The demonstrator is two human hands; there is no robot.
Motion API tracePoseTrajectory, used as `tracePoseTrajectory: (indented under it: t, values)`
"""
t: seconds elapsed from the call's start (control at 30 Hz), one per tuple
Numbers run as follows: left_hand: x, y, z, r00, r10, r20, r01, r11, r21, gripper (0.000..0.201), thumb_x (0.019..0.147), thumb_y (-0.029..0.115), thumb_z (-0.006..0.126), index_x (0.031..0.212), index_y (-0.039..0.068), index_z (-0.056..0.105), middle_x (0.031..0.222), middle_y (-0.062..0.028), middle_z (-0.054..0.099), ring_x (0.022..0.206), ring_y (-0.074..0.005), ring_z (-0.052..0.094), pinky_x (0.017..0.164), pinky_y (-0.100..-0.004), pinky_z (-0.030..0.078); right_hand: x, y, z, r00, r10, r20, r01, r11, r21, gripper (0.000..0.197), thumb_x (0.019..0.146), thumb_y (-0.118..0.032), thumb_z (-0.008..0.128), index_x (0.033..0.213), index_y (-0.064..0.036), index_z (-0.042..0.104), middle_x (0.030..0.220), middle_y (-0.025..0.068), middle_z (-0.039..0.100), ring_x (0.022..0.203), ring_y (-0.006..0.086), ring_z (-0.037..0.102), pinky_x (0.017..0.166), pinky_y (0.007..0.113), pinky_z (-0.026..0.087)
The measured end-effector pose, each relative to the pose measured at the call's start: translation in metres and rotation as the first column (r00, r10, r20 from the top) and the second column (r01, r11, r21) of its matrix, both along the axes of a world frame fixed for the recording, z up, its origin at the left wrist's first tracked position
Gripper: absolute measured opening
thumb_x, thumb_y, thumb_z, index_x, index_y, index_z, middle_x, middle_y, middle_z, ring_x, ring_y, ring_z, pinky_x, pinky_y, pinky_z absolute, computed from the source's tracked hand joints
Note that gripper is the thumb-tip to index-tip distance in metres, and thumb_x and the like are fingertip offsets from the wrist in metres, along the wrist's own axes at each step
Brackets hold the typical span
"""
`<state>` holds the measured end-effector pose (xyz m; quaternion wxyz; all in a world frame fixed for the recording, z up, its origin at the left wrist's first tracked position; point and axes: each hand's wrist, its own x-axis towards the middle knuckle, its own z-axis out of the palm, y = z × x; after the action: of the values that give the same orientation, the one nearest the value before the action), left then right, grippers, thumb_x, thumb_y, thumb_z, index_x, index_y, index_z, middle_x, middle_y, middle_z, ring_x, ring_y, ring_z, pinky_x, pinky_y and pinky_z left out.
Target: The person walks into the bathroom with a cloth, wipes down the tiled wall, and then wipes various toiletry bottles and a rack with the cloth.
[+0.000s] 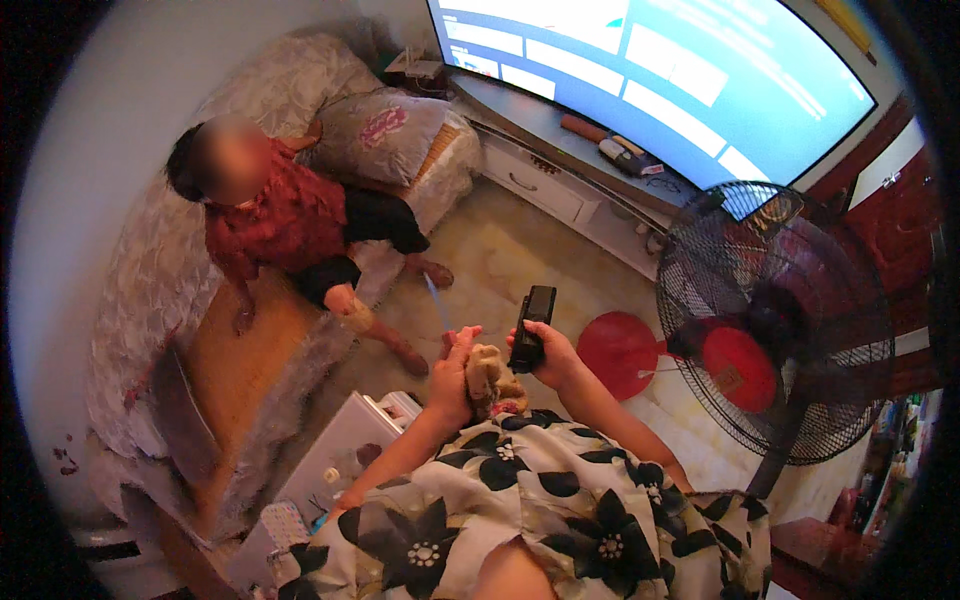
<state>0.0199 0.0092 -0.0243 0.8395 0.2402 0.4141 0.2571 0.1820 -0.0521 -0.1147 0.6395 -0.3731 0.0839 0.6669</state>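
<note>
Just in front of my body, both hands are raised close together. My left hand is closed around the lower end of a thin, bluish, blade-like strip that points up and away; its exact kind is unclear. Beside that hand, a tan, fuzzy, cloth-like bundle hangs between my hands, and I cannot tell whether the fingers grip it too. My right hand is wrapped round a black, boxy, elongated device held upright. The fingers partly cover its lower side.
A person in a red top sits on a covered sofa at left. A big lit television stands on a white cabinet. On the right are a black fan and a red round disc. A white cabinet-like box stands near my left forearm.
</note>
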Motion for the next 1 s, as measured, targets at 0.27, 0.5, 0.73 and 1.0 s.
tracePoseTrajectory:
  t: [0.27, 0.5, 0.73, 1.0]
  values:
    - [-0.032, 0.097, -0.003, 0.975, 0.221, 0.007, -0.22, 0.974, -0.054, 0.03, 0.09, 0.037, 0.05, 0.105, 0.011, 0.051, 0.079, -0.0019, 0.055, 0.072, -0.016, 0.057, 0.064, -0.0322, 0.049, 0.005, 0.115, -0.004, 0.979, -0.024, 0.205, 0.053, 0.989, -0.14, 0.022, 0.078, -0.019, 0.059, 0.092, -0.009, 0.045, 0.08, 0.0076, 0.056, 0.073, 0.0205, 0.058, 0.061, 0.038, 0.049]
    - [-0.027, 0.149, 0.0, 0.935, 0.355, -0.007, -0.351, 0.919, -0.181, 0.024, 0.089, 0.036, 0.052, 0.097, 0.014, 0.054, 0.077, -0.0023, 0.054, 0.069, -0.0173, 0.056, 0.063, -0.0347, 0.05, 0.073, 0.216, -0.078, 0.947, 0.092, 0.308, 0.006, 0.952, -0.305, 0.028, 0.076, -0.015, 0.059, 0.099, -0.0076, 0.044, 0.084, 0.0095, 0.055, 0.072, 0.0227, 0.057, 0.061, 0.041, 0.048]
    - [0.018, 0.213, -0.019, 0.911, 0.307, -0.274, -0.333, 0.941, -0.054, 0.028, 0.089, 0.034, 0.051, 0.095, 0.007, 0.054, 0.075, -0.0039, 0.054, 0.064, -0.0159, 0.055, 0.057, -0.0278, 0.047, 0.192, 0.346, -0.149, 0.872, 0.268, 0.409, 0.012, 0.825, -0.565, 0.076, 0.072, -0.017, 0.064, 0.133, -0.0038, 0.022, 0.116, 0.018, 0.044, 0.092, 0.0278, 0.052, 0.066, 0.044, 0.045]
    - [0.143, 0.303, -0.014, 0.861, -0.131, -0.492, 0.054, 0.984, -0.167, 0.021, 0.088, 0.023, 0.056, 0.085, 0.002, 0.055, 0.077, -0.0063, 0.057, 0.072, -0.0141, 0.055, 0.066, -0.0268, 0.046, 0.375, 0.491, -0.168, -0.041, 0.732, 0.68, 0.123, 0.68, -0.723, 0.071, 0.075, -0.018, 0.066, 0.132, -0.003, 0.027, 0.112, 0.0174, 0.051, 0.106, 0.0328, 0.049, 0.086, 0.045, 0.041]
